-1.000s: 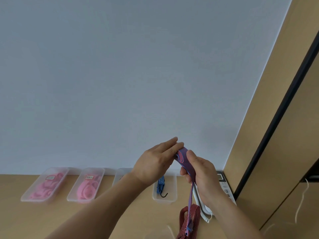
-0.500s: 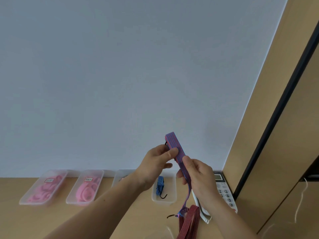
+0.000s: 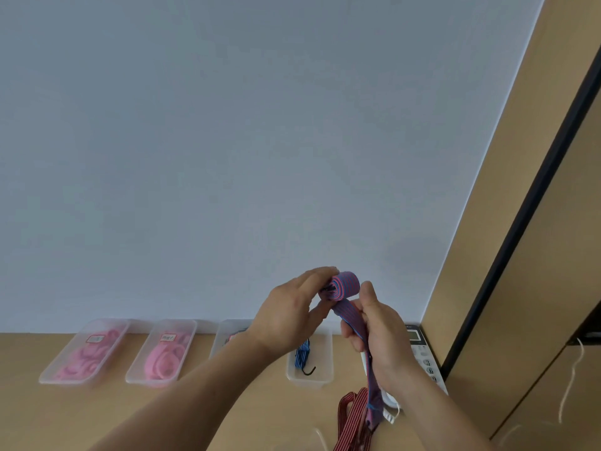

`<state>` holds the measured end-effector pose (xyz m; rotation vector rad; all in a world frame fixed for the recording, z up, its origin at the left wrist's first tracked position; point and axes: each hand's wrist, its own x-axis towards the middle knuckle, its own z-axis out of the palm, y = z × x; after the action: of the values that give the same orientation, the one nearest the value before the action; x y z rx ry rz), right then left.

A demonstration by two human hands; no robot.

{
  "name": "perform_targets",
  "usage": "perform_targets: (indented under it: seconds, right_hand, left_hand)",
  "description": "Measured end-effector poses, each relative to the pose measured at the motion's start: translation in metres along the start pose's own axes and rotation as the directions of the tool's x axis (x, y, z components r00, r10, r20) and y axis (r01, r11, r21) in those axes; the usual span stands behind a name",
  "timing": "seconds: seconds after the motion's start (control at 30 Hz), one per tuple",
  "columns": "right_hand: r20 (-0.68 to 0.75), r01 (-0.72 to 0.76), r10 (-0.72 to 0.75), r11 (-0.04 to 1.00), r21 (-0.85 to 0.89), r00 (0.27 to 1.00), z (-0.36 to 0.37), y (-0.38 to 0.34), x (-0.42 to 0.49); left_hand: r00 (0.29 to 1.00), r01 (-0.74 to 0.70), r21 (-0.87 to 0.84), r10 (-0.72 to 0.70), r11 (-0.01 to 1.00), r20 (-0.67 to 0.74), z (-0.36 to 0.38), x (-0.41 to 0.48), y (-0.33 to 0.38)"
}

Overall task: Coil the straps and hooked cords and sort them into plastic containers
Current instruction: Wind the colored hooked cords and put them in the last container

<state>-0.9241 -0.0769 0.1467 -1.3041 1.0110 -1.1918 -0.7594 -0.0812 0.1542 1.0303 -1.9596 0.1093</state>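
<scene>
Above the wooden surface (image 3: 32,418), in the head view: a red-and-blue striped strap (image 3: 344,284) held up before the pale wall (image 3: 227,125), its upper part wound into a tight roll.

Left grip (image 3: 286,315) pinching the open end of that roll, fingertips over the top, thumb underneath. Right grip (image 3: 379,340) curled round the unrolled tail just below the roll, thumb raised beside it. Tail hanging down past the right wrist, its end low in the view, just in front of a dark red striped strap (image 3: 353,415) lying on the surface.

Along the back edge, against the wall, a row of four clear plastic containers:
- Leftmost container (image 3: 65,380): labelled, filled with pink coils (image 3: 87,356).
- Second container (image 3: 153,380): labelled too, with more pink loops (image 3: 164,359).
- Third container (image 3: 224,330): mostly hidden behind the left wrist, contents hard to tell.
- Fourth container (image 3: 309,380): holding a blue striped cord (image 3: 302,353) with a black hook at its near end.

Right of the row, partly behind the right grip, a white telephone (image 3: 422,353) with a keypad. Further right, a tan cabinet panel with a white string (image 3: 569,385) hanging loose.
</scene>
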Motion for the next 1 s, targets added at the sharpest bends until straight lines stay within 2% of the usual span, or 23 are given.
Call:
perform_targets:
  seconds: [0.07,0.17,0.27,0.33,0.4,0.43,0.47,0.5,0.53,0.6,0.67,0.77,0.9,1.0]
  right_hand:
    - [0.012,-0.005,0.005,1.000,0.013,1.000,0.002,0.001,0.001]
    - [0.012,-0.010,0.010,1.000,0.011,1.000,0.004,0.001,0.000]
    - [-0.001,-0.018,0.018,0.999,-0.031,1.000,0.005,0.002,0.000]
    - [0.004,0.008,-0.008,1.000,-0.027,1.000,0.005,0.002,0.000]
    - [0.001,0.042,-0.042,0.999,0.015,0.999,0.004,0.001,0.001]
    - [0.002,0.058,-0.058,0.998,0.033,0.998,0.004,0.001,0.001]
    - [0.011,0.077,-0.077,0.996,0.043,0.997,0.004,0.000,0.002]
    - [0.027,0.097,-0.098,0.995,0.038,0.995,0.005,-0.001,0.003]
    - [0.047,0.117,-0.118,0.993,0.021,0.992,0.007,-0.001,0.003]
    - [0.069,0.143,-0.141,0.989,-0.034,0.988,0.009,-0.001,0.002]
    - [0.060,0.157,-0.152,0.985,-0.075,0.987,0.009,0.000,0.002]
    - [0.044,0.151,-0.146,0.982,-0.117,0.988,0.007,0.000,0.003]
    - [0.019,0.112,-0.110,0.981,-0.159,0.994,0.008,0.001,0.002]
    - [-0.029,0.034,-0.042,0.974,-0.224,0.999,0.005,0.005,0.003]
  left_hand:
    - [0.995,-0.100,0.098,0.101,0.990,0.001,-0.002,-0.001,-0.002]
    - [0.984,-0.179,0.213,0.178,0.961,0.023,0.001,-0.001,-0.004]
    - [0.979,-0.203,0.236,0.202,0.950,0.028,0.005,-0.002,-0.010]
    - [0.997,-0.071,0.111,0.068,0.991,0.031,0.006,-0.003,-0.016]
    - [0.971,0.208,-0.125,-0.190,0.970,0.142,0.007,-0.005,-0.017]
    - [0.909,0.401,-0.286,-0.337,0.871,0.247,0.006,-0.004,-0.014]
    - [0.821,0.569,-0.443,-0.450,0.692,0.351,0.005,-0.001,-0.011]
    - [0.736,0.674,-0.557,-0.502,0.485,0.454,0.003,0.003,-0.011]
    - [0.686,0.717,-0.615,-0.489,0.330,0.539,0.001,0.006,-0.010]
    - [0.688,0.710,-0.675,-0.403,0.202,0.604,-0.002,0.009,-0.005]
    - [0.700,0.690,-0.710,-0.380,0.140,0.605,-0.004,0.009,0.000]
    - [0.729,0.656,-0.731,-0.408,0.187,0.549,-0.003,0.008,0.002]
    - [0.727,0.632,-0.753,-0.477,0.184,0.494,0.002,0.007,0.002]
    - [0.740,0.600,-0.747,-0.555,0.287,0.381,0.004,0.009,-0.001]
